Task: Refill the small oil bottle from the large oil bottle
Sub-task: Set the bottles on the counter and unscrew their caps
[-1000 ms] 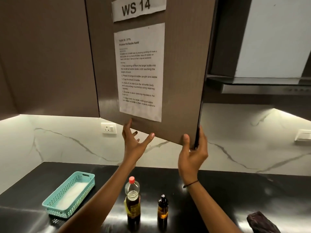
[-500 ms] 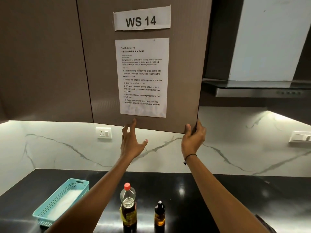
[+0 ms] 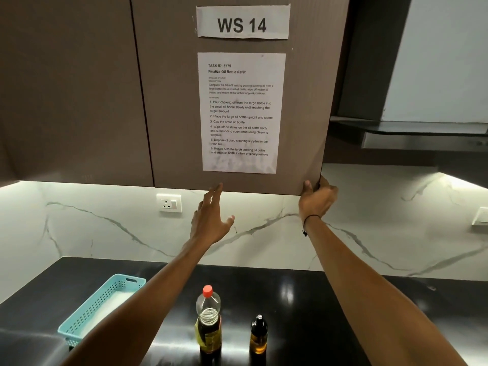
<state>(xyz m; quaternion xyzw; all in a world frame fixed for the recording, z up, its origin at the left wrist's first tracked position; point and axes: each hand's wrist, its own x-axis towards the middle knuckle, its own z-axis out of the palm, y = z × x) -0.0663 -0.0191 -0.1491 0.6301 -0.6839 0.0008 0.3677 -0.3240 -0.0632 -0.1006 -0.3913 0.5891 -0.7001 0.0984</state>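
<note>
Head view, upper frame: a brown cabinet door fills the top centre, carrying a paper sign reading "WS 14" and, below it, a printed task sheet headed "Finalize Oil Bottle Refill".
Right hand: the right hand is clamped on the door's lower right corner, thumb on the front face and fingers wrapped behind the edge; a thin black band circles the wrist.
Left hand: the left hand is raised at frame centre with fingers spread apart, fingertips at the door's bottom edge, gripping nothing.
Large oil bottle: the large oil bottle stands upright on the black countertop at lower centre, red cap on, dark oil in its lower part.
Small oil bottle: the small oil bottle stands upright just to the right of the large one, apart from it, black cap on, amber oil inside.
Lower left: a turquoise basket with perforated walls sits on the counter, something white lying inside.
Backdrop: a white marble wall with grey veins, lit from under the cabinets, bears a wall socket left of the hands.
Upper right: a range hood juts in from the edge.
</note>
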